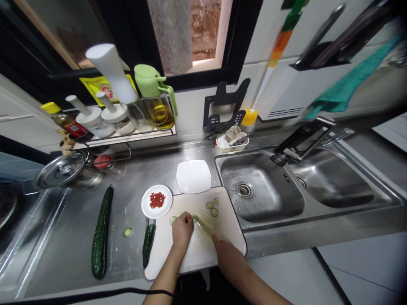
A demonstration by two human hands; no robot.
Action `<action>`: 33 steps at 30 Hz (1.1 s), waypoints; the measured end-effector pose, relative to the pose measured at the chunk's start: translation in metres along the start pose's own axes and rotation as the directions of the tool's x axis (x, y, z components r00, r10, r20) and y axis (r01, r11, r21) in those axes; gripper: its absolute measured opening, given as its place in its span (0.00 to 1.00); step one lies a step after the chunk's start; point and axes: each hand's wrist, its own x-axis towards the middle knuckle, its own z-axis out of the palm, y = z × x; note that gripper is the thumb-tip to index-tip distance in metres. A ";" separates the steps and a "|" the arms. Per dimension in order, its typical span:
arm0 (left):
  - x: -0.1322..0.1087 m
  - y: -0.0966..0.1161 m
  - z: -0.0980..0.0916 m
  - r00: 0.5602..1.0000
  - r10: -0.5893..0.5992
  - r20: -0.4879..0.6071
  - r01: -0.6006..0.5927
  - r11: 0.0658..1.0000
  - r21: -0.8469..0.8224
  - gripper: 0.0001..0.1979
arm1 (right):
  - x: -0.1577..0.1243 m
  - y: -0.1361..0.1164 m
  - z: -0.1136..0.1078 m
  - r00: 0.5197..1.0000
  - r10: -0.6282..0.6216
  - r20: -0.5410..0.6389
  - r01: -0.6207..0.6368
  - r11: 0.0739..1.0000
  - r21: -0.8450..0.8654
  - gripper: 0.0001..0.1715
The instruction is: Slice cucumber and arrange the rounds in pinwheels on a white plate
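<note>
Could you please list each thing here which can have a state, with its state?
long cucumber, whole
short cucumber, cut piece
slices, cut, lying on cutting board
square plate, empty
round plate, holding red bits
pot, lid on
sink, empty
left hand, curled over cucumber piece
right hand, closed on knife

A steel tabletop (73,237) runs along a white wall (193,106), with a double sink (270,203) set in on the right. A dark-framed window (190,34) sits far above it; pale floor (365,271) shows near right.
</note>
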 end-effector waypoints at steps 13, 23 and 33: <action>0.003 -0.002 0.001 1.000 0.014 0.012 -0.014 1.000 0.028 0.10 | 0.003 -0.013 -0.016 0.998 0.019 0.065 -0.019 1.000 -0.005 0.29; 0.002 -0.002 0.003 1.000 -0.016 0.009 0.016 1.000 -0.021 0.08 | -0.012 0.011 0.014 0.999 0.029 0.013 -0.030 0.999 0.018 0.30; -0.006 -0.031 -0.031 0.990 -0.088 -0.108 0.073 0.989 -0.130 0.13 | -0.018 0.029 0.024 0.998 0.052 0.035 -0.054 0.997 0.061 0.31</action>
